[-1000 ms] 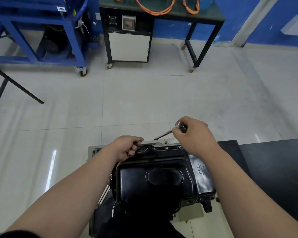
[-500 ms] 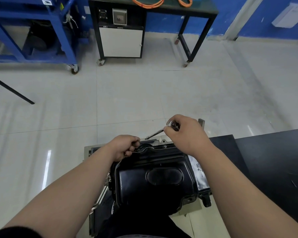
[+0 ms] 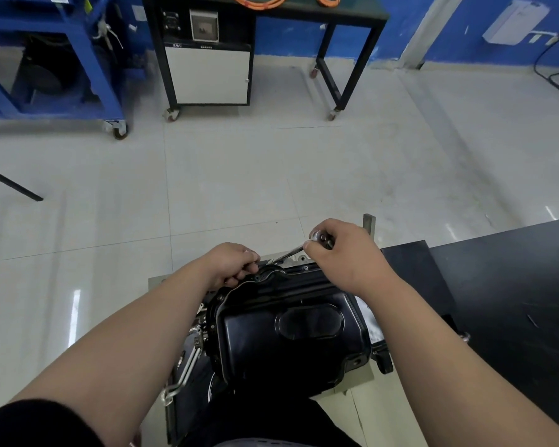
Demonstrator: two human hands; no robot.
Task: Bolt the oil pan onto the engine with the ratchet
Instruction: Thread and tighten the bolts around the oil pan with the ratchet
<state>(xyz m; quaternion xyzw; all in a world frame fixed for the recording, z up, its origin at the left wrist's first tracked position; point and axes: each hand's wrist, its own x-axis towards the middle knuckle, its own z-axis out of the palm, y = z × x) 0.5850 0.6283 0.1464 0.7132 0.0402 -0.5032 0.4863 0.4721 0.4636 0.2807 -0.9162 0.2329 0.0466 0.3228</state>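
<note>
Oil pan (image 3: 291, 337), black, sits atop the engine (image 3: 192, 346) right below the person, the right hand (image 3: 346, 258) clenched round the ratchet (image 3: 288, 254) over its far rim, the left hand (image 3: 229, 264) curled at that rim by the tool's tip, what it grasps unclear.

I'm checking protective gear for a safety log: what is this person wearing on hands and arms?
No gloves: the left hand and right hand are bare, and so are both forearms. A black sleeve shows only at the left upper arm. No watch or wristband is visible.
</note>
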